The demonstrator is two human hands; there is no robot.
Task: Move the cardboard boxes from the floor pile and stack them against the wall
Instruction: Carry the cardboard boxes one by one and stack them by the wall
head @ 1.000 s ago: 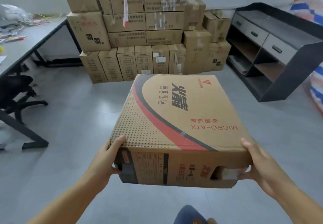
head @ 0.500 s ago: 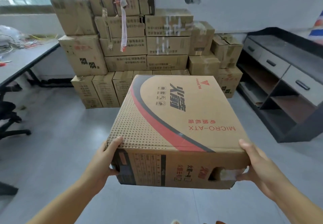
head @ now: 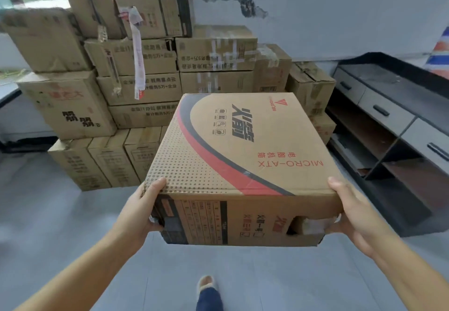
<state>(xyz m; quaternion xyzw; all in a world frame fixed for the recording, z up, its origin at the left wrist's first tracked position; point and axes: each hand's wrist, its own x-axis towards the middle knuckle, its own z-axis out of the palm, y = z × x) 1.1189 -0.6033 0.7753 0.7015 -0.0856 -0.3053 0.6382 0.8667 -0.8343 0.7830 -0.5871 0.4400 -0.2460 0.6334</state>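
**Box carried at chest height toward the wall stack**

Now both hands clamp one cardboard box (head: pixel 239 165) off the floor, held out in front of the person. Left hand (head: pixel 139 210) grips the near left corner, thumb on the top edge; right hand (head: pixel 353 213) grips the near right corner, fingers under the side. Ahead, the stack of boxes (head: pixel 136 87) stands against the wall (head: pixel 340 12), with a dark shelf unit (head: pixel 393 126) at right. One foot (head: pixel 206 284) shows on the grey floor (head: pixel 48 225).

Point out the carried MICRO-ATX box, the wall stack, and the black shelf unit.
MICRO-ATX box (head: pixel 243 145), head view, printed top face.
Wall stack (head: pixel 143 87), head view, front of a middle box.
Black shelf unit (head: pixel 386 116), head view, grey drawer front.
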